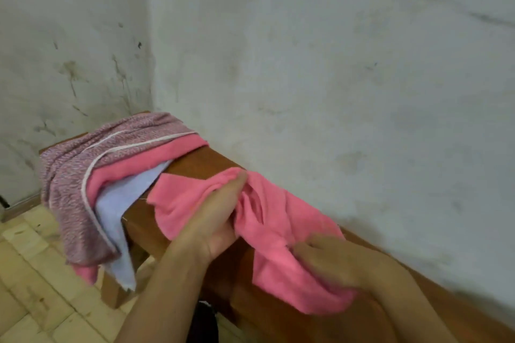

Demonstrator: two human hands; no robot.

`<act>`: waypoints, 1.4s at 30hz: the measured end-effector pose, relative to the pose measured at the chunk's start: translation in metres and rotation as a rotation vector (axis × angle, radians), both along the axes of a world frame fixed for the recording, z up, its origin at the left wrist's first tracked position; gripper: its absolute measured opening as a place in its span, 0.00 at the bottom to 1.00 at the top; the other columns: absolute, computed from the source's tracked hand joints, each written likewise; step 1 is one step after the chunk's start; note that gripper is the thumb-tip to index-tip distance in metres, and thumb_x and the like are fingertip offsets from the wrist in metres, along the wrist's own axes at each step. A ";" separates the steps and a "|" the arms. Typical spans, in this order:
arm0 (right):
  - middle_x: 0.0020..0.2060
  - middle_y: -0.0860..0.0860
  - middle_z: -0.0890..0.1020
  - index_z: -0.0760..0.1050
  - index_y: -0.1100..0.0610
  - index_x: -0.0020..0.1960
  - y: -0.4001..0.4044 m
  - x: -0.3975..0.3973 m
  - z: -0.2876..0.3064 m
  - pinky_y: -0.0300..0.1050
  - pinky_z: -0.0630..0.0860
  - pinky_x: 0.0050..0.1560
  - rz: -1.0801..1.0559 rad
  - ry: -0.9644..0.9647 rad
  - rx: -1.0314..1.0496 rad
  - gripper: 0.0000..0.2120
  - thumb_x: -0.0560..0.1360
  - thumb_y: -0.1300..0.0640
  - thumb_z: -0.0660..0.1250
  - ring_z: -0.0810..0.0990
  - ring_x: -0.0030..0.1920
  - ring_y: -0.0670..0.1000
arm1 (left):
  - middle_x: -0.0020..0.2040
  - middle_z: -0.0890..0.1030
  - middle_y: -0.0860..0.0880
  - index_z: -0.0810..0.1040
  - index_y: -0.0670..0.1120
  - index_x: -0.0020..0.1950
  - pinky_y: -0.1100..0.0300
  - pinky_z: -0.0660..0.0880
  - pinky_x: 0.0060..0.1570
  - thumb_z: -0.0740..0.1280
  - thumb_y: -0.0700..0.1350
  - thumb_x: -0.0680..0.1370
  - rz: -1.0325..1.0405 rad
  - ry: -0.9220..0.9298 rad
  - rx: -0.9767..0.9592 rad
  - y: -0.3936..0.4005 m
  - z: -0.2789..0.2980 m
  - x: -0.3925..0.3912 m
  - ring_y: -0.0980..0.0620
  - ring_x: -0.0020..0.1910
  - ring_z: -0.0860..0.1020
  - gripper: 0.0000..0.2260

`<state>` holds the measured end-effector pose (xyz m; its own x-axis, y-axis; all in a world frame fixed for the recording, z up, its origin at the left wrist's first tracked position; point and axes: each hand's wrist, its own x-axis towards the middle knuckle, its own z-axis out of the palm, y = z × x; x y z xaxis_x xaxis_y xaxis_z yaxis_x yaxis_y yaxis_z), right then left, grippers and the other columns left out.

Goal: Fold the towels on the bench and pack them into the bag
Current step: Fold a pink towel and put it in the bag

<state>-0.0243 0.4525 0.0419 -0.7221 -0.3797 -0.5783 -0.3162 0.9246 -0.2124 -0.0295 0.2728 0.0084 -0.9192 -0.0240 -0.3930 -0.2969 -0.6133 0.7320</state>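
At left of frame, a heap of unfolded towels [111,172], speckled mauve over pink and pale lilac, drapes off the end of the brown wooden surface [200,160]. At centre, the left hand [214,217] clutches a crumpled pink terry towel [274,220], whose long axis runs toward lower right, where the blurred right hand [331,262] meets it; its grip cannot be told.

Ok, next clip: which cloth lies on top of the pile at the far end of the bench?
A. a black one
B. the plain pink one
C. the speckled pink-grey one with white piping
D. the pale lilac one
C: the speckled towel covers the pile, with a plain pink towel and a pale lilac cloth showing from underneath it.
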 end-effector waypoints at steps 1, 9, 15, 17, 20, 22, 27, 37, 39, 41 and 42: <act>0.66 0.58 0.75 0.74 0.56 0.67 0.016 0.007 -0.005 0.47 0.66 0.64 0.004 -0.050 0.042 0.32 0.83 0.39 0.41 0.73 0.63 0.56 | 0.41 0.82 0.46 0.77 0.45 0.48 0.56 0.80 0.38 0.61 0.50 0.83 -0.069 -0.013 -0.064 0.010 -0.006 -0.003 0.51 0.36 0.81 0.11; 0.60 0.54 0.79 0.76 0.55 0.58 0.096 0.046 -0.034 0.46 0.73 0.59 -0.217 -0.074 -0.082 0.15 0.83 0.52 0.52 0.77 0.59 0.54 | 0.42 0.85 0.45 0.80 0.41 0.45 0.52 0.79 0.47 0.59 0.38 0.82 -0.205 0.087 -0.247 0.070 -0.004 0.007 0.51 0.44 0.83 0.11; 0.52 0.51 0.80 0.72 0.50 0.64 0.133 0.059 -0.036 0.45 0.75 0.52 -0.418 0.152 -0.097 0.13 0.81 0.53 0.61 0.78 0.50 0.51 | 0.27 0.80 0.56 0.76 0.43 0.39 0.67 0.78 0.34 0.64 0.36 0.81 0.289 0.173 -0.136 0.093 0.002 0.000 0.61 0.33 0.80 0.10; 0.42 0.47 0.81 0.78 0.51 0.51 0.145 0.065 -0.037 0.45 0.76 0.44 -0.475 0.188 -0.027 0.12 0.78 0.43 0.65 0.80 0.42 0.49 | 0.26 0.79 0.56 0.75 0.44 0.38 0.67 0.78 0.33 0.64 0.38 0.81 0.346 0.200 -0.120 0.099 0.006 0.002 0.62 0.30 0.79 0.11; 0.32 0.48 0.77 0.73 0.52 0.36 0.148 0.078 -0.036 0.44 0.73 0.37 -0.560 0.212 0.046 0.22 0.77 0.36 0.64 0.74 0.32 0.48 | 0.26 0.81 0.55 0.74 0.45 0.38 0.66 0.79 0.31 0.63 0.43 0.82 0.400 0.174 -0.131 0.101 0.009 0.005 0.62 0.29 0.80 0.12; 0.41 0.51 0.83 0.79 0.54 0.45 0.146 0.083 -0.039 0.45 0.77 0.44 -0.627 0.184 0.075 0.23 0.79 0.36 0.59 0.79 0.39 0.51 | 0.32 0.83 0.54 0.76 0.43 0.41 0.65 0.78 0.32 0.64 0.45 0.82 0.424 0.147 -0.157 0.097 0.006 0.004 0.62 0.32 0.81 0.11; 0.60 0.55 0.81 0.77 0.56 0.66 0.142 0.086 -0.036 0.49 0.76 0.63 -0.669 0.029 0.277 0.27 0.82 0.38 0.52 0.80 0.60 0.54 | 0.41 0.81 0.51 0.79 0.47 0.46 0.66 0.75 0.26 0.65 0.43 0.81 0.340 0.044 -0.349 0.067 -0.013 -0.001 0.56 0.35 0.78 0.06; 0.60 0.53 0.81 0.75 0.54 0.66 0.149 0.098 -0.048 0.50 0.75 0.61 -0.428 0.056 0.328 0.40 0.76 0.25 0.45 0.80 0.59 0.54 | 0.32 0.81 0.43 0.77 0.45 0.50 0.55 0.79 0.34 0.64 0.70 0.69 -0.350 -0.300 -1.574 -0.005 -0.042 0.005 0.45 0.28 0.79 0.28; 0.51 0.50 0.82 0.75 0.55 0.63 0.146 0.100 -0.052 0.48 0.78 0.55 -0.392 0.226 0.238 0.36 0.78 0.28 0.47 0.81 0.52 0.52 | 0.39 0.80 0.46 0.76 0.51 0.51 0.52 0.80 0.40 0.62 0.79 0.56 -0.366 -0.267 -1.836 -0.013 -0.044 0.007 0.45 0.34 0.80 0.37; 0.43 0.47 0.79 0.76 0.53 0.57 0.143 0.100 -0.060 0.46 0.79 0.48 -0.381 0.456 0.114 0.25 0.80 0.35 0.51 0.81 0.45 0.50 | 0.35 0.78 0.47 0.77 0.49 0.42 0.53 0.79 0.40 0.60 0.83 0.54 -0.308 -0.175 -1.979 -0.007 -0.035 0.009 0.47 0.33 0.79 0.40; 0.41 0.46 0.79 0.77 0.51 0.54 0.142 0.098 -0.063 0.46 0.79 0.45 -0.386 0.561 0.055 0.21 0.81 0.38 0.53 0.81 0.43 0.49 | 0.32 0.77 0.48 0.77 0.49 0.37 0.53 0.79 0.37 0.57 0.84 0.54 -0.240 -0.089 -2.026 0.001 -0.027 0.011 0.48 0.31 0.78 0.40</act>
<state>0.0739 0.5945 -0.0215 -0.9960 -0.0152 -0.0880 -0.0097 0.9980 -0.0623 -0.0181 0.2741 -0.0188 -0.9536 -0.3010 0.0004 -0.2972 0.9417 0.1578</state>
